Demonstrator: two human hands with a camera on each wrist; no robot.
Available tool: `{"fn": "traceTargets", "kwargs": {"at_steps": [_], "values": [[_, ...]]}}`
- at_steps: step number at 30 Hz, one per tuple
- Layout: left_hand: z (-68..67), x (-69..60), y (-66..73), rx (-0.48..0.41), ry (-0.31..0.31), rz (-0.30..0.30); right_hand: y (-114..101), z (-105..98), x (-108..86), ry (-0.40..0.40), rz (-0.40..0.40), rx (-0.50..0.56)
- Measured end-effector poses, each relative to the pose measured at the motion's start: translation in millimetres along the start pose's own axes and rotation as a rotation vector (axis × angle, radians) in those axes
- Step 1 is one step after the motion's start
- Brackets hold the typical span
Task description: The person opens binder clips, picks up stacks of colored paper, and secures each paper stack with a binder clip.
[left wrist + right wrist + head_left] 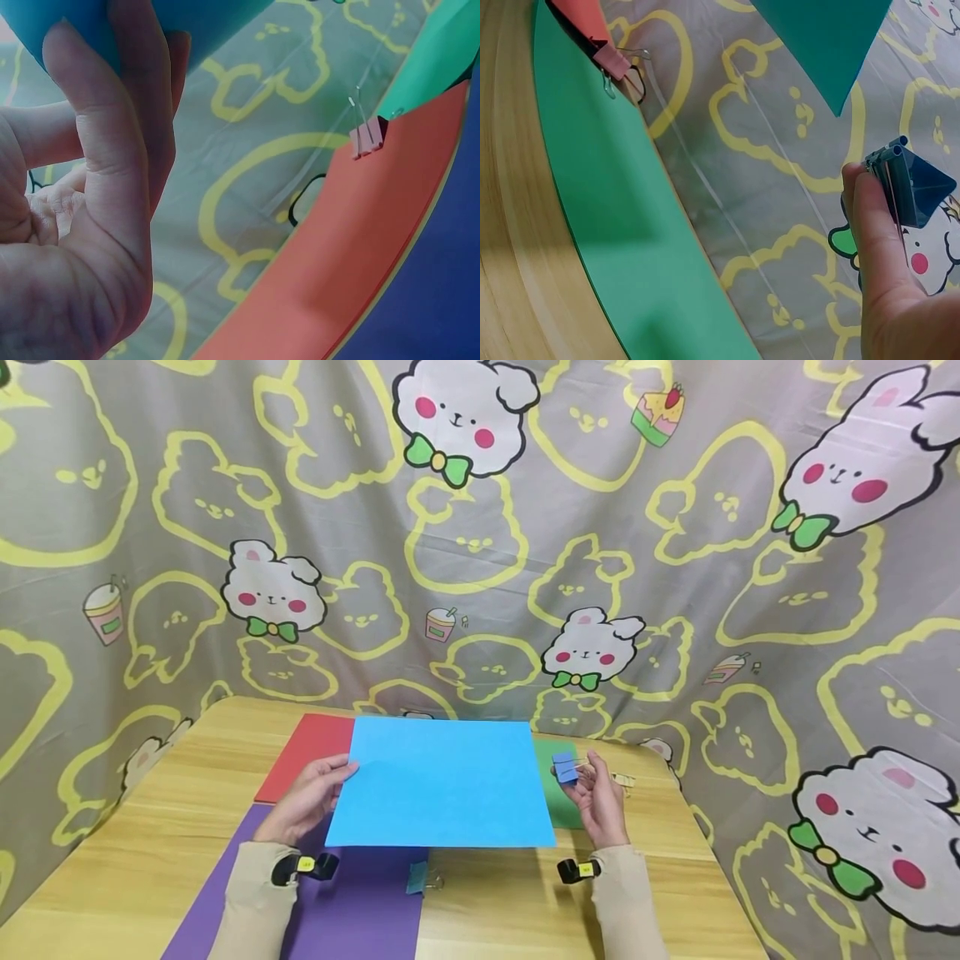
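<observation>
Sheet (442,781), bright blue, up above the table (97,877), left edge pinched by the left hand (311,797); right hand (600,802) grips a blue binder clip (565,770), near that sheet's right edge but apart; we also log a red sheet (300,760), purple sheet (337,910) and green sheet (558,806) lying on the table, teal clip (417,877) at the purple sheet's right edge

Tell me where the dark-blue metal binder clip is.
In the head view, the clip is right of centre, held in the person's right hand, just past the right edge of the rectangular bright-blue sheet.
</observation>
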State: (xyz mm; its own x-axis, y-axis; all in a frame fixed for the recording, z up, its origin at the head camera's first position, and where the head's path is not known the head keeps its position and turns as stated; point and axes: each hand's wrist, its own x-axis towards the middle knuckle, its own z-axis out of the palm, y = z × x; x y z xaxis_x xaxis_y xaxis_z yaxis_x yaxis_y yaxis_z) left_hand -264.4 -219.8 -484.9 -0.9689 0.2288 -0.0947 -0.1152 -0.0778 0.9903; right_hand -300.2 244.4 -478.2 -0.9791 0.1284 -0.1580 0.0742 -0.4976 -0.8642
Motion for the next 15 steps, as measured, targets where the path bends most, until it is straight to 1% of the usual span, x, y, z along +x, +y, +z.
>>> {"fn": "traceTargets", "kwargs": {"at_steps": [5,10,15], "values": [[-0.1,0.2,-1.1,-0.007,-0.015,0.009,1.5,2.1,0.7,0.014,-0.005,-0.004],[0.9,0.9,-1.9,-0.016,-0.004,0.003,3.9,4.2,1.2,0.026,-0.015,-0.025],[1.6,-0.2,-0.2,-0.012,-0.002,0.004,7.0,6.4,1.2,0.028,-0.030,-0.021]]}}
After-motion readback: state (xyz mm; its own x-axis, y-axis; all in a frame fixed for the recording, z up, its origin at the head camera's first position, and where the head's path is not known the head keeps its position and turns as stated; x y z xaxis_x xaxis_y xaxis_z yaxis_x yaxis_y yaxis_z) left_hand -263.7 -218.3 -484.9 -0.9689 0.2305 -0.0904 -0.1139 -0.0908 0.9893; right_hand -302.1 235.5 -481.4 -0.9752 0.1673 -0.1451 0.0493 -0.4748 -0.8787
